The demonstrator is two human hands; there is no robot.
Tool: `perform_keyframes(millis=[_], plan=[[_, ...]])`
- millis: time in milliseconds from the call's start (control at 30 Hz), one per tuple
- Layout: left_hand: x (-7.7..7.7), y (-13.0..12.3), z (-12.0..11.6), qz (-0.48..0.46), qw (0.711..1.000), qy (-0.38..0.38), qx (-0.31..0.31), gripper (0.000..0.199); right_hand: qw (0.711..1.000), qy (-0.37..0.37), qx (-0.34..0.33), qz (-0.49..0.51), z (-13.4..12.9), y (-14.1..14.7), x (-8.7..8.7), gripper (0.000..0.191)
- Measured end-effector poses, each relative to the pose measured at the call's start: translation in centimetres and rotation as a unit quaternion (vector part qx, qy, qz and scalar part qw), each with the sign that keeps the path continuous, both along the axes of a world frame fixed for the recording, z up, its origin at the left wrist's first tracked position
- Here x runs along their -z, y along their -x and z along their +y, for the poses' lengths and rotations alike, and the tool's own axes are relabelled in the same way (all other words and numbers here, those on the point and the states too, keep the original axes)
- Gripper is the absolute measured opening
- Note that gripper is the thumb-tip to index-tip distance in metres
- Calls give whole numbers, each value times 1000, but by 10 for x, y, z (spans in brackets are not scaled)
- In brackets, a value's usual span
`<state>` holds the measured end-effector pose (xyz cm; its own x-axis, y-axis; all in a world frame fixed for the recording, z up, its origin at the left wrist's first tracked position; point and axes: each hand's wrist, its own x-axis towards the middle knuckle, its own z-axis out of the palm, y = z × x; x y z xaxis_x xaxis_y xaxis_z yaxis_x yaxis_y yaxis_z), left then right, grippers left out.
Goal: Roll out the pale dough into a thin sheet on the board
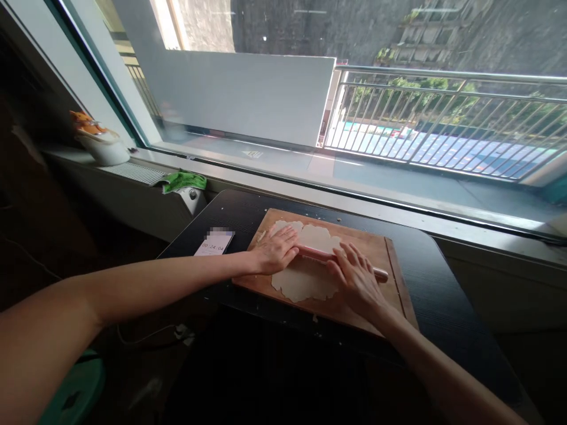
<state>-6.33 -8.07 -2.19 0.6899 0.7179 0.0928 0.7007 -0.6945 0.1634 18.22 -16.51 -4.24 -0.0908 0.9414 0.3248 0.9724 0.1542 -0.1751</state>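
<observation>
A sheet of pale dough [305, 281] with ragged edges lies on a wooden board [376, 243]. Across the dough runs a pinkish rolling pin [315, 252], its right end sticking out past my right hand. My left hand [275, 251] rests flat over the pin's left end, fingers stretched out and pointing away from me. Over the right part of the pin lies my right hand [355, 273], palm down with its fingers extended and slightly apart. The palms hide parts of the pin and of the dough's edges.
The board sits on a black table [436, 277] with scattered crumbs. Left of it lies a phone [215, 243] showing a timer. A green cloth [184, 181] and a white pot [104, 147] stand near the window sill. A green stool [75, 389] is at lower left.
</observation>
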Motion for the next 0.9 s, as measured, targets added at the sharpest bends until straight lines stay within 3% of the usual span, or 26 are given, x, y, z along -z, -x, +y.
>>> perform_keyframes(millis=[167,267,367,467,533,633,767,833,900], plan=[[-26,-41,32,-41,996,-48,-65,48,988,-16,146,47,49,-34,-28,51],[-29,-67,42,-37,993,-45,-99,46,981,3,190,30,63,-39,-32,50],[-16,-75,30,-9,995,-10,-103,46,984,34,177,0,54,-34,-22,50],[0,-63,6,17,999,19,-44,49,986,92,133,-35,30,-29,-8,46],[5,-55,-3,19,1000,23,3,52,989,91,101,-61,19,-29,-3,45],[1,-60,12,13,1000,13,11,55,992,45,90,-76,30,-31,-8,47],[-9,-78,51,32,996,37,-77,62,983,81,159,-44,69,-28,-25,52],[-7,-77,50,39,995,45,-78,62,981,101,161,-40,68,-24,-26,53],[-3,-68,32,37,998,39,-27,61,987,98,113,-55,48,-20,-18,51]])
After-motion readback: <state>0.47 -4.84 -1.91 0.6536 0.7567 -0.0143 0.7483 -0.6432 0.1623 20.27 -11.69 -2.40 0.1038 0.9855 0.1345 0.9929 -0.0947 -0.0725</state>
